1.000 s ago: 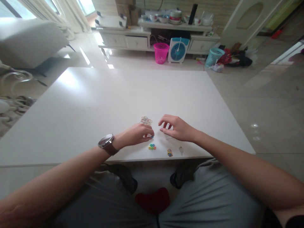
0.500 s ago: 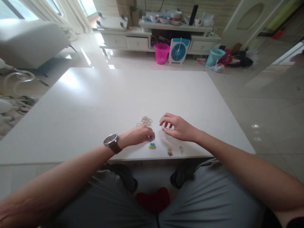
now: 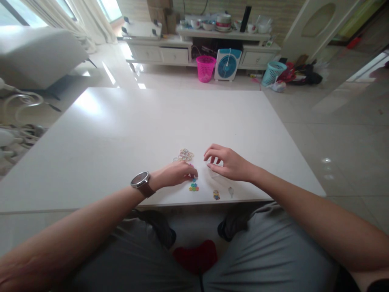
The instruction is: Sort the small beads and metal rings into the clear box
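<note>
My left hand, with a watch on its wrist, rests on the white table. Its fingers are bent down and pressed together at a small blue piece. Just below lies a little cluster of green, blue and orange pieces. A pink bit peeks out behind the fingers. Beyond that hand is a pile of rubber bands. My right hand hovers with curved, spread fingers over a clear, see-through container, partly hidden by it.
Near the table's front edge lie a yellow-and-blue cartoon figure and a small silvery key-shaped thing. Across the floor stand a pink basket, a blue fan, a light blue basket and a low cabinet.
My left hand has shifted very slightly, and more of the blue piece and a pink bit now show beside its fingers. My right hand keeps its pose.
</note>
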A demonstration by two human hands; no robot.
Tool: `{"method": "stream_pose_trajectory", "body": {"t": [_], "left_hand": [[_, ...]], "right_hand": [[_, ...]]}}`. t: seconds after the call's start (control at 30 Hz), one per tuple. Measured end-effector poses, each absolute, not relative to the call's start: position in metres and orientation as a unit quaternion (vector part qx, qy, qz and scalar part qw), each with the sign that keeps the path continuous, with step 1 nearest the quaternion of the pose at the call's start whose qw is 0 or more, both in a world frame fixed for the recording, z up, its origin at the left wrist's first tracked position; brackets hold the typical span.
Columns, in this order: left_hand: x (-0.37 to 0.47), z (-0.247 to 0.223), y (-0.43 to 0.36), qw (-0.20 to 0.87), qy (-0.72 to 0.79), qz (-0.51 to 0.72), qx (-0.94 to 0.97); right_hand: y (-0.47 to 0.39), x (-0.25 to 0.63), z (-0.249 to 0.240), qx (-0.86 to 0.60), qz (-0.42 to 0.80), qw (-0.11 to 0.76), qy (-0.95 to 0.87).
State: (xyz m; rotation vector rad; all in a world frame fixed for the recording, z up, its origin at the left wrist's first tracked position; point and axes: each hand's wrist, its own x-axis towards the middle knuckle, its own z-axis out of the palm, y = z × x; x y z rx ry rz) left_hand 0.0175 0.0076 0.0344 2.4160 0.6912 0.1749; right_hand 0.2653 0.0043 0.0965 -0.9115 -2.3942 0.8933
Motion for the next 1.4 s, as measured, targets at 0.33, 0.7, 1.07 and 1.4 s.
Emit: {"method": "stream_pose_trajectory", "body": {"t": [0.33,0.7,1.07,1.4], "left_hand": [[0.018,0.04,0.003,0.274,0.277,0.049,0.919],[0.016,0.04,0.004,0.268,0.271,0.043,0.924],[0.035,0.079,-0.025,0.207,0.223,0.1,0.947],[0.053,0.078,-0.071,0.393,0.266,0.051,0.879]], "right_hand": [[0.005,0.264,0.096,-0.326,0.325,0.203,-0.864],[0.005,0.264,0.094,-0.324,0.326,0.199,-0.866],[-0.003,0.261,0.101,-0.323,0.316,0.164,-0.877],[-0.038,0.239,0.116,-0.316,0.263,0.038,-0.911]]}}
